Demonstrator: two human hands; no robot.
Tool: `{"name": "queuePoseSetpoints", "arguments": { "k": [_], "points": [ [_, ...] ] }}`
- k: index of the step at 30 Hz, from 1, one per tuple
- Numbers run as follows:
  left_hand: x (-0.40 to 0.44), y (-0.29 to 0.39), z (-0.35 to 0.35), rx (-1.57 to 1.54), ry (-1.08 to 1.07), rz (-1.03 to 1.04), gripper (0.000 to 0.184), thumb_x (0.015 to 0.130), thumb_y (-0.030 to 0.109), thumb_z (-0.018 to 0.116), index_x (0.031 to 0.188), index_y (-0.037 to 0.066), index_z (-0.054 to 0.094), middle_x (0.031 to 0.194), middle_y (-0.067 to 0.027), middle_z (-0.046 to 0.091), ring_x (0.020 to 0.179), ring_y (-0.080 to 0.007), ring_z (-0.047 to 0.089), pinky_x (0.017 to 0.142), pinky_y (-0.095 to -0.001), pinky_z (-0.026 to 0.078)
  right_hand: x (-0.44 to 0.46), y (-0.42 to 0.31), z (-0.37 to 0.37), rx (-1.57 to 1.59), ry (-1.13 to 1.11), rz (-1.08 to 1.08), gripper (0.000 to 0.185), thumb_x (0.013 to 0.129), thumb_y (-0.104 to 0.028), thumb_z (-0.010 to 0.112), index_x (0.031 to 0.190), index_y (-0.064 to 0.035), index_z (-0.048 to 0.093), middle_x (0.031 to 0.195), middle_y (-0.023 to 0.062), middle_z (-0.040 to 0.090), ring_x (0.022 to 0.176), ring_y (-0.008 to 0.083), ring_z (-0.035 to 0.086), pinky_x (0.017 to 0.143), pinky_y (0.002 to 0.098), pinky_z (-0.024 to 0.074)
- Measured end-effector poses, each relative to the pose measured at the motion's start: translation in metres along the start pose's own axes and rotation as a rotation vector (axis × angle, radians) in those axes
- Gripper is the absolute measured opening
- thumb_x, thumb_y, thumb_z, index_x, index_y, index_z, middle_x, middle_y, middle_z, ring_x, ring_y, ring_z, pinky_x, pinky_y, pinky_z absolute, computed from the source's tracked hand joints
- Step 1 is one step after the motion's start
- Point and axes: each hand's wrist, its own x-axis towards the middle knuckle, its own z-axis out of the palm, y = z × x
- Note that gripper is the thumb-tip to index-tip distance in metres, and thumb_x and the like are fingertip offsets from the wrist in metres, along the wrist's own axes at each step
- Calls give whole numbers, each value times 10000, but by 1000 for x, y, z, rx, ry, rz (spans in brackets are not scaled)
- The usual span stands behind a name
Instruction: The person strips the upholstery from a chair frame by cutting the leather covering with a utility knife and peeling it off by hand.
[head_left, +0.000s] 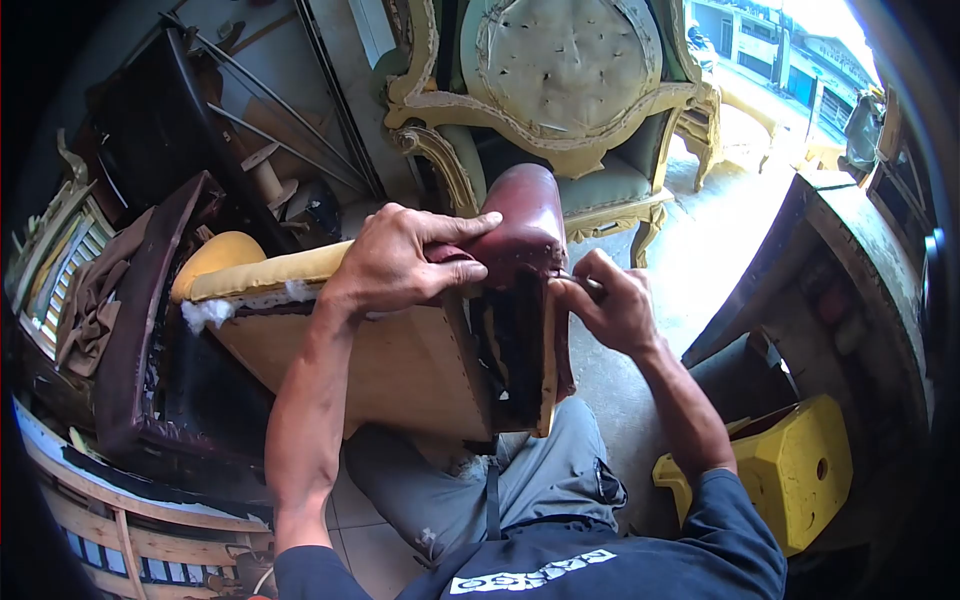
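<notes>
A wooden-framed furniture piece rests across my lap, its rounded end wrapped in maroon leather upholstery. My left hand pinches a fold of that upholstery between thumb and fingers. At the edge of the opening below the rounded end, my right hand grips a slim tool with a metallic shine; its tip meets the leather edge, and its exact kind is hidden by my fingers. Yellow padding runs along the frame's top, with white stuffing sticking out beneath it.
A carved gold chair with a stripped backrest stands ahead. On the left sits a maroon furniture part. To the right are a yellow plastic stool and a large curved panel. A spool stands behind.
</notes>
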Motion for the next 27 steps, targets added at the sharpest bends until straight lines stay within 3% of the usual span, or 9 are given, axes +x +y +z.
{"name": "queuePoseSetpoints", "arguments": {
  "k": [3,9,11,15,16,17,21,23,27],
  "points": [
    [-3,-3,3,-15,-11,61,562,843,97,867,1377,71,694,1160,-171,793,986,-130,729,923,-291,561,26,12,-26,163,-322,-31,363,897,-408,857,947,-59,772,637,107,698,507,227,679,522,363,521],
    [-8,0,-1,36,40,198,533,851,68,848,1364,60,702,1077,-197,800,952,-143,741,881,-298,575,71,42,-27,318,-751,-98,401,842,-430,904,846,-48,786,597,39,614,588,88,594,581,337,467],
    [-10,11,2,-53,17,-67,514,819,198,882,1306,103,748,1069,-204,788,890,-165,776,836,-300,589,69,48,-21,437,-699,-32,409,835,-433,907,854,-43,785,588,35,604,596,77,597,579,336,470],
    [-3,-2,11,-14,104,97,545,820,230,888,1334,129,738,1078,-162,796,848,-159,758,798,-306,586,60,50,-25,206,-580,-157,367,842,-418,900,871,-66,800,598,53,622,517,165,594,552,359,482],
    [-6,2,7,51,88,113,563,810,255,892,1339,138,740,1059,-139,796,848,-186,750,806,-320,582,50,42,-21,212,-430,-238,370,846,-425,892,852,-73,780,584,67,616,489,229,588,550,373,497],
    [-11,8,2,161,33,87,575,822,176,890,1363,81,717,1124,-148,786,960,-194,737,894,-323,577,45,38,-25,125,-420,-285,377,856,-425,882,825,-79,736,561,75,610,498,258,631,540,380,510],
    [-13,13,7,292,83,175,687,799,230,904,1438,153,665,1079,-102,751,945,-244,725,864,-368,588,11,-13,-29,-122,-277,-83,407,917,-461,812,816,-84,698,560,108,617,513,314,675,494,401,504],
    [-11,16,12,367,40,170,848,762,296,917,1528,225,560,1094,-80,688,919,-288,711,847,-413,595,0,-18,-27,-130,-272,2,429,936,-486,787,860,-69,725,575,121,617,509,288,664,522,393,509],
    [-10,11,15,385,35,198,893,743,325,920,1542,223,535,1185,-86,674,959,-291,707,874,-436,576,14,11,-20,205,-364,106,434,926,-457,815,906,-29,743,610,107,608,540,188,620,586,374,504]
  ]
}}
